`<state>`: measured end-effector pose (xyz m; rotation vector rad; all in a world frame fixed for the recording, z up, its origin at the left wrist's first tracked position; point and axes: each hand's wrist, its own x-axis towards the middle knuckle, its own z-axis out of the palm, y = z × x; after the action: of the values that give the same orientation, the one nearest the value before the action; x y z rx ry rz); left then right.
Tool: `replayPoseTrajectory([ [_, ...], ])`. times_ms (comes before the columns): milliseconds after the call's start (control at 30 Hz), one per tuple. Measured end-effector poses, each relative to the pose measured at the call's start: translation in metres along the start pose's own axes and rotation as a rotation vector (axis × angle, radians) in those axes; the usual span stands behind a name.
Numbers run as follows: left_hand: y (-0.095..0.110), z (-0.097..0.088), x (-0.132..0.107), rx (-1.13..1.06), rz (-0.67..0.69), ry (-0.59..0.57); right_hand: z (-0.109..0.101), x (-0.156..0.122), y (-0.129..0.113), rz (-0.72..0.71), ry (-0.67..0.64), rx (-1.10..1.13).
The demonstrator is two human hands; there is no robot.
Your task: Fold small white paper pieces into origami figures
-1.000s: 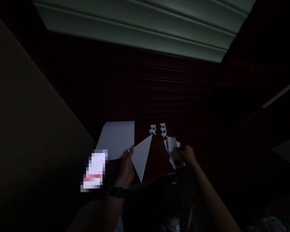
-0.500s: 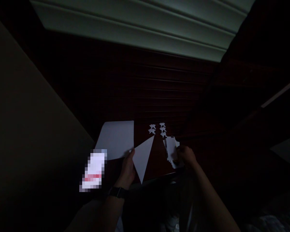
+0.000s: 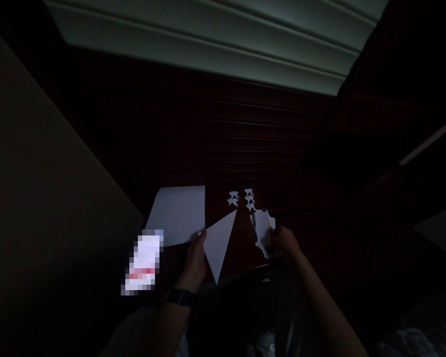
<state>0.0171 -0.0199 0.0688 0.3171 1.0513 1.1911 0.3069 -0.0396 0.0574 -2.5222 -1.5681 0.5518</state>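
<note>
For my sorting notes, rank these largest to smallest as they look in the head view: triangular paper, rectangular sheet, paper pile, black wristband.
1. Rectangular sheet
2. Triangular paper and paper pile: too alike to rank
3. Black wristband

We log positions from the paper triangle (image 3: pixel 220 243): left hand (image 3: pixel 196 260) at its left edge; on the table (image 3: pixel 241 248), paper sheet (image 3: pixel 178 213) left, folded pieces (image 3: pixel 249 198) behind in two columns, paper stack (image 3: pixel 262 228) right; right hand (image 3: pixel 285 240) farther right.

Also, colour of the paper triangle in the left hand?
The paper triangle is white, looking greyish in the dim light; head view.
</note>
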Motion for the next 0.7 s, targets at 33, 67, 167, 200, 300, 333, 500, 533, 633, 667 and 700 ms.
replayPoseTrajectory([
  [33, 0.000, 0.000, -0.001, 0.000, -0.004, 0.002, 0.001, 0.001, 0.000, -0.003, -0.009, -0.013],
  [67, 0.001, 0.001, -0.001, 0.001, -0.007, -0.001, 0.001, 0.002, -0.001, -0.006, -0.014, -0.026],
  [167, 0.002, 0.000, -0.002, 0.006, -0.022, -0.023, 0.003, 0.003, -0.002, -0.020, -0.012, -0.055],
  [200, 0.002, 0.000, -0.002, 0.010, -0.025, -0.020, 0.003, 0.003, -0.003, -0.023, -0.009, -0.062],
  [300, 0.002, -0.001, -0.003, 0.014, -0.024, -0.016, 0.002, 0.002, -0.001, -0.029, 0.005, -0.082],
  [333, 0.002, -0.001, -0.003, 0.010, -0.018, -0.025, 0.001, 0.001, 0.001, -0.031, 0.010, -0.087],
  [500, 0.002, -0.002, -0.003, -0.004, -0.010, -0.019, -0.010, -0.006, 0.012, -0.031, 0.056, -0.104],
  [533, 0.002, -0.002, -0.002, 0.001, -0.014, -0.005, -0.013, -0.007, 0.013, -0.027, 0.071, -0.107],
  [633, 0.001, -0.002, -0.001, 0.011, -0.022, 0.011, -0.015, -0.009, 0.011, -0.035, 0.094, -0.106],
  [667, 0.000, -0.002, 0.000, 0.011, -0.021, 0.003, -0.013, -0.009, 0.009, -0.042, 0.091, -0.103],
  [700, 0.000, -0.002, 0.000, 0.008, -0.016, -0.010, -0.011, -0.009, 0.005, -0.053, 0.082, -0.098],
])
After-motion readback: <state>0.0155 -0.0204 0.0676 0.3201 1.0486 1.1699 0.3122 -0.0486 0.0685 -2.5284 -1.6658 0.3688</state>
